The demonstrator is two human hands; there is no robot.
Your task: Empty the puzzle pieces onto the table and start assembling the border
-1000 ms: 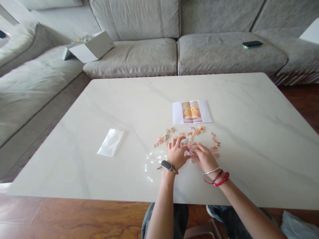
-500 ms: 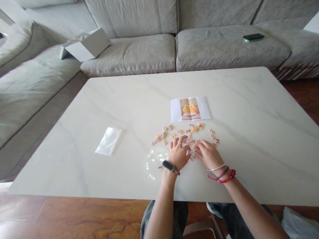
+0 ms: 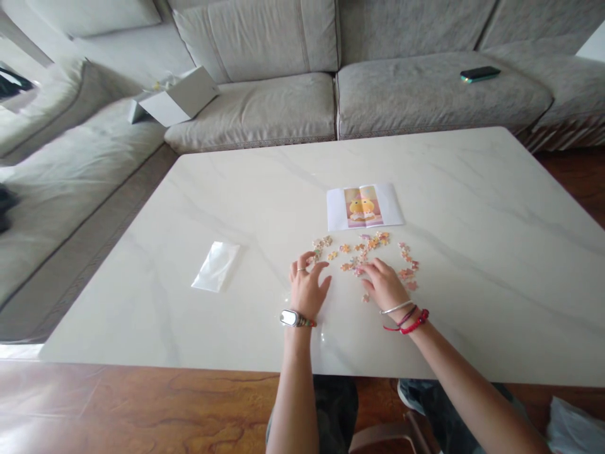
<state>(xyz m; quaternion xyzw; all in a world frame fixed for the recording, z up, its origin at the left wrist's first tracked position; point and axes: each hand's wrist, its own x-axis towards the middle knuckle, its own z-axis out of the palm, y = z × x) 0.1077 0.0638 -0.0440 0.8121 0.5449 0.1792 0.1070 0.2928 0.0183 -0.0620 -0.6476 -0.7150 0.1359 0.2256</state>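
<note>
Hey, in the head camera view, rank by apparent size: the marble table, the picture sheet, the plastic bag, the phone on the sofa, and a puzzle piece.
1. White marble table
2. Printed picture sheet
3. Clear plastic bag
4. Phone on the sofa, farther away, so unsure against the bag
5. Single puzzle piece

White marble-top table [image 3: 425, 167], grey veining, flat, and its near edge runs across the frame. Landmark is the printed sheet [image 3: 365, 207]: white paper, yellow cartoon figure on a pink panel, lying flat. Jigsaw pieces [image 3: 373, 243] lie in a loose scatter just below it, on the near-edge side (pastel colours, too small to make out each shape). Clear plastic bag [image 3: 216, 267] lies flat, well left of the sheet, apart from the pieces.
</note>
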